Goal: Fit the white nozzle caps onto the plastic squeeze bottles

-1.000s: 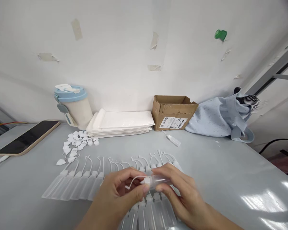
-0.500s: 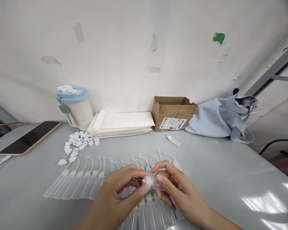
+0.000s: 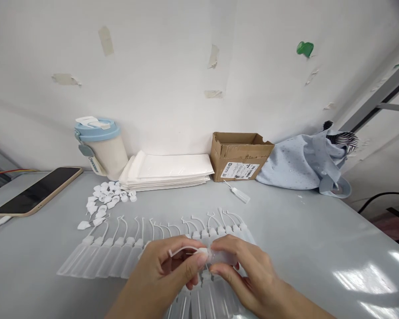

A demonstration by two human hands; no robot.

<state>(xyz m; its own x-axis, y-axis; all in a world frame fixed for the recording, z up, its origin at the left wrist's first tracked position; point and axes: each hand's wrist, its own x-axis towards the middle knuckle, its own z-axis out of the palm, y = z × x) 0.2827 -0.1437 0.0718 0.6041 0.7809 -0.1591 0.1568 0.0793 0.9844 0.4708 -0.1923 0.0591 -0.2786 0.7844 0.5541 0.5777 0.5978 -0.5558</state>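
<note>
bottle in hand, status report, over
Left hand pinching white cap; right hand gripping bottle; other bottles lined up close beneath and around.

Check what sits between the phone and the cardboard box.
In the head view, going from the phone to the cardboard box: a lidded cup, loose white caps in front of it, then a stack of flat white packets.
</note>
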